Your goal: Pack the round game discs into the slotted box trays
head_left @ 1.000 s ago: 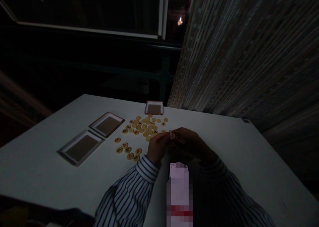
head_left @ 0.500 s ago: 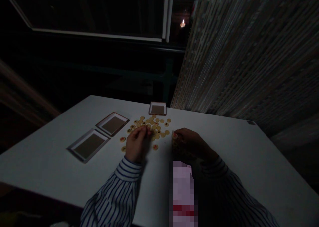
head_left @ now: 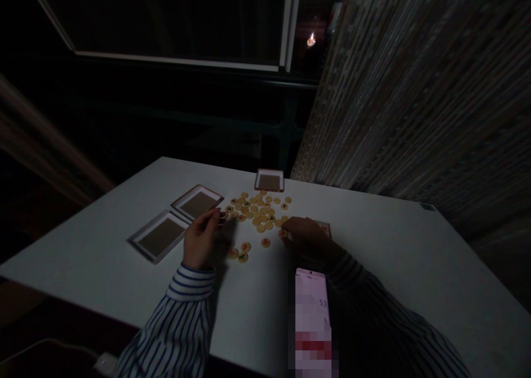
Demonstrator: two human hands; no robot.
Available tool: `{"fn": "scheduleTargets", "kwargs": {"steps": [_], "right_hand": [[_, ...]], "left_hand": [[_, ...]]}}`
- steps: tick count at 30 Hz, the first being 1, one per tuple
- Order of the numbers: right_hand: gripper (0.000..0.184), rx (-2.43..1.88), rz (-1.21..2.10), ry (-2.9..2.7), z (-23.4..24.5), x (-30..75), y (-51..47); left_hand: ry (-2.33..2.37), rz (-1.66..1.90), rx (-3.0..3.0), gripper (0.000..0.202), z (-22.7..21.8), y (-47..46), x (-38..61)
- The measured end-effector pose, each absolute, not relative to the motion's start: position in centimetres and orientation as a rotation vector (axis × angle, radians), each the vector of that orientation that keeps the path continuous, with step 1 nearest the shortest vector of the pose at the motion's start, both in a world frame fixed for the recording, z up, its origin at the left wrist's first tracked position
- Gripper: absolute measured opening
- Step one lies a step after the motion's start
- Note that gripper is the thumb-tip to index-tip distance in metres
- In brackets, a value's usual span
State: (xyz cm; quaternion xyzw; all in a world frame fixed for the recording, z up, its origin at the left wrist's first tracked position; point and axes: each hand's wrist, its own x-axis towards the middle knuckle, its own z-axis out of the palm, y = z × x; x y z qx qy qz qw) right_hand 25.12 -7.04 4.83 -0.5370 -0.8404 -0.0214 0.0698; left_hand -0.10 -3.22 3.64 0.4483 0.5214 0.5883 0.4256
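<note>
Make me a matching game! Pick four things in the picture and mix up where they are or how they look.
Things:
1. Left hand
2. Discs
3. Phone
4. Table

Clues:
A. Screen lit up, at the bottom of the picture
B. Flat and white
C. Beside the two trays on the left
D. Round and yellowish, some with red or black marks

Right pairs: 1-C, 2-D, 3-A, 4-B

white table (head_left: pixel 381 245): pieces (head_left: pixel 265 242), trays (head_left: pixel 161 237), phone (head_left: pixel 314 311)
</note>
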Motion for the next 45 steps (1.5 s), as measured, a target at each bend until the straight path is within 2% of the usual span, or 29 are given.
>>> {"fn": "scheduleTargets", "kwargs": {"steps": [17, 26, 37, 45], "right_hand": [[0.016, -1.598, -0.012, -2.618, 3.7, 23.1, -6.2], [0.024, -1.661, -0.001, -2.65, 3.3, 23.0, -6.0], [0.025, -1.595, -0.026, -2.604, 4.7, 22.8, -6.8], [0.026, -1.622, -0.014, -2.689, 5.2, 21.7, -5.7]], "left_hand": [[1.429, 1.394, 1.216, 0.033, 2.3, -3.1, -3.1], [1.52, 1.281, 1.411, 0.034, 1.3, -3.0, -4.0], [1.496, 1.245, 1.515, 0.035, -0.7, -2.7, -4.0], [1.604, 1.015, 1.84, 0.03, 1.7, -0.9, -2.9]]}}
